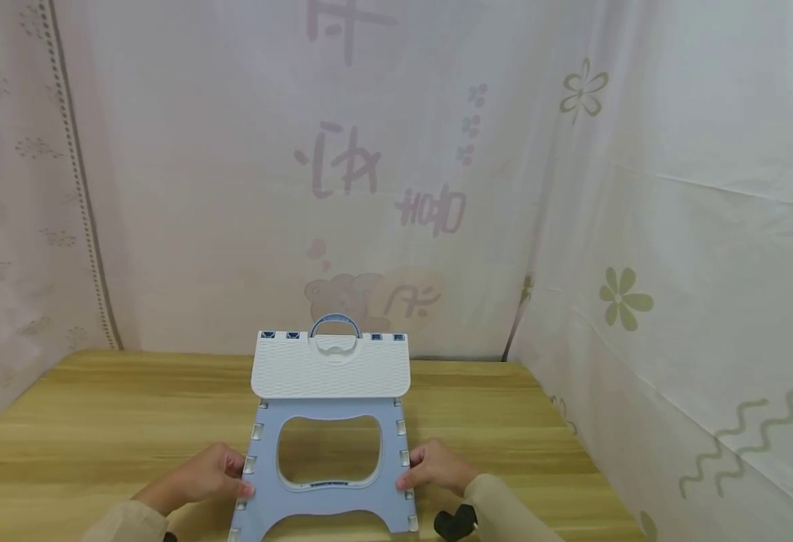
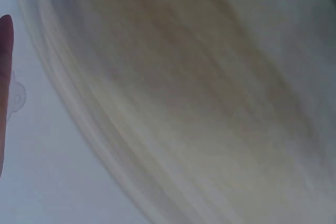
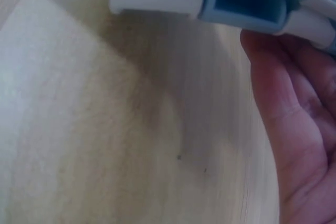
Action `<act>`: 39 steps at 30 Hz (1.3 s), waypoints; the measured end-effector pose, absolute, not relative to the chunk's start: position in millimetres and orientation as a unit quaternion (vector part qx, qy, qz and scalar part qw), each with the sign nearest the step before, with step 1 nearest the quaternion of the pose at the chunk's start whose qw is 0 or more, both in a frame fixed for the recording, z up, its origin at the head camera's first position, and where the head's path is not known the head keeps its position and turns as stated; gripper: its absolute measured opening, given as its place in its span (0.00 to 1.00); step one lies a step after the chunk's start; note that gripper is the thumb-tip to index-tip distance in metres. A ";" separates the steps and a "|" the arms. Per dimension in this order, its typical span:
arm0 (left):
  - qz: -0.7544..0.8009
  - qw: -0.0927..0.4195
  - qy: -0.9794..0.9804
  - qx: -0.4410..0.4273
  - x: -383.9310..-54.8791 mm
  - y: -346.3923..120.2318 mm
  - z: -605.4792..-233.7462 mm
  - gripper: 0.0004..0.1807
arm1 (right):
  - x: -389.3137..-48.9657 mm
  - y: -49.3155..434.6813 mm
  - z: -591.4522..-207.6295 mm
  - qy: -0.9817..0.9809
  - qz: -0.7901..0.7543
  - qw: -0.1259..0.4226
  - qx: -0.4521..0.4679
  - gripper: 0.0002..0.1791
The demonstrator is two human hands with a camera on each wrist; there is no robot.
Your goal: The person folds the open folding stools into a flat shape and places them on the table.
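A folding step stool [image 1: 332, 497] with a pale blue leg panel, a white textured top and a blue carry handle stands between my hands in the head view. My left hand [image 1: 210, 476] grips its left edge, thumb on the front face and fingers behind. On the opposite edge, my right hand [image 1: 437, 467] holds it the same way. The right wrist view shows the stool's blue and white hinged edge [image 3: 247, 3] above the fingers [image 3: 289, 103]. Only a sliver of a finger [image 2: 4, 61] appears at the left of the left wrist view, beside a smooth pale panel.
The stool is over a wood-grain table [image 1: 505, 421]. Printed pale curtains [image 1: 234, 188] hang behind the table and along both sides. A black fluffy item [image 1: 456, 522] sits at the right sleeve's cuff.
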State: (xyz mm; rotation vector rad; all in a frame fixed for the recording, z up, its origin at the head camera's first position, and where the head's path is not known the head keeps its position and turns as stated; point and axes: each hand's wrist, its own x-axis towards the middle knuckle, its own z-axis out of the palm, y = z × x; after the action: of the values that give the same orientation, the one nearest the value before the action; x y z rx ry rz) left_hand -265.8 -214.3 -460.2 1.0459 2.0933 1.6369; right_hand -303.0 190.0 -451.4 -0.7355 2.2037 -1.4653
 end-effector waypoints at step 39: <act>0.571 0.139 0.723 0.362 -262.6 -211.6 -464.0 0.09 | -299.1 189.1 -448.5 0.788 -0.525 0.214 -0.240 0.13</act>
State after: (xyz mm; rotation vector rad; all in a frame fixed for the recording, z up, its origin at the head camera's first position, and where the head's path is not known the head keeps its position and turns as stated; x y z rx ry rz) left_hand -262.6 -211.6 -464.0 1.0469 2.0903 1.6510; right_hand -299.1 189.1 -448.5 -0.6668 2.1864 -1.4579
